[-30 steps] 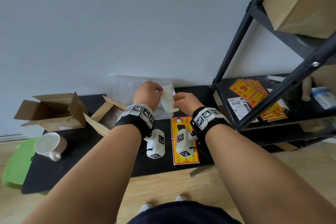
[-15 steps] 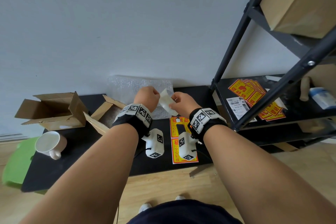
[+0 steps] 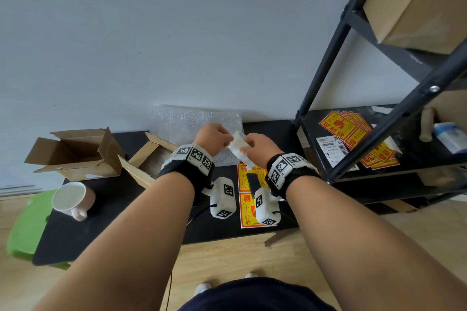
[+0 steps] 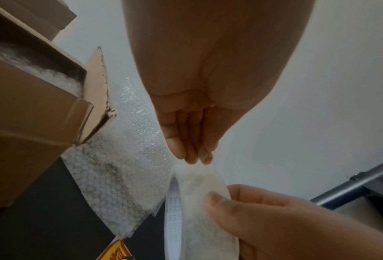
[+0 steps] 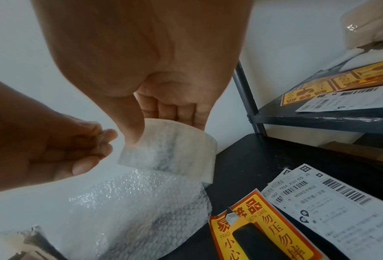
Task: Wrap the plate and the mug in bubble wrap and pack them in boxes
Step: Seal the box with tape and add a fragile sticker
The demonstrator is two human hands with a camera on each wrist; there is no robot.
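Note:
A roll of clear tape (image 3: 238, 148) is held above the back of the black table (image 3: 101, 222). My right hand (image 3: 249, 149) grips the roll (image 5: 175, 149), thumb on its outer face. My left hand (image 3: 225, 137) pinches at the tape's edge (image 4: 192, 168) with its fingertips (image 4: 194, 154). The pale mug (image 3: 72, 198) stands unwrapped at the table's left end. A bubble wrap sheet (image 3: 187, 121) leans against the wall behind my hands. An open box (image 3: 141, 159) left of my hands holds something in bubble wrap (image 4: 59, 81). The plate itself is not visible.
A second open cardboard box (image 3: 73, 156) lies at the back left. Yellow-red fragile stickers (image 3: 249, 209) lie on the table under my wrists. A black shelf (image 3: 379, 134) to the right carries more stickers, a shipping label (image 3: 331, 149) and cartons. A green object (image 3: 27, 225) sits below the table's left end.
The tape roll has turned and tilted between my hands and sits slightly lower. Both hands stay close together over the back of the table.

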